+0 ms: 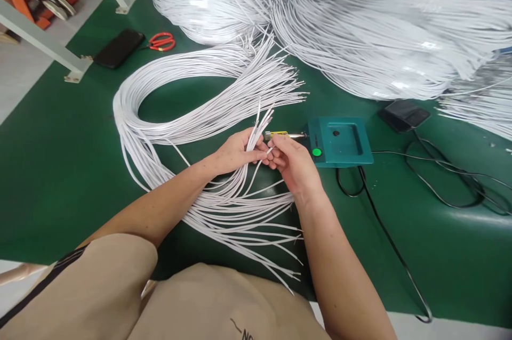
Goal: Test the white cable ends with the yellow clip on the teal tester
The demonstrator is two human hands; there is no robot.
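Note:
My left hand (240,152) is closed round a small bunch of white cables (256,135), whose ends stick up past the fingers. Just right of it, my right hand (294,161) pinches the tip of one white cable. Both hands nearly touch. A looped bundle of white cables (126,108) lies behind and to the left, and its loose ends fan out under my wrists. Beyond my fingers, a yellow-handled tool (278,134) points at a teal device (348,156) with a green button (317,152).
Large heaps of white cable (360,25) cover the back of the green table (60,169). At back left are a black phone-like object (119,48), red-handled scissors (161,41) and metal posts (44,36). Right of the device lie a black box (405,115) and black cords (394,247).

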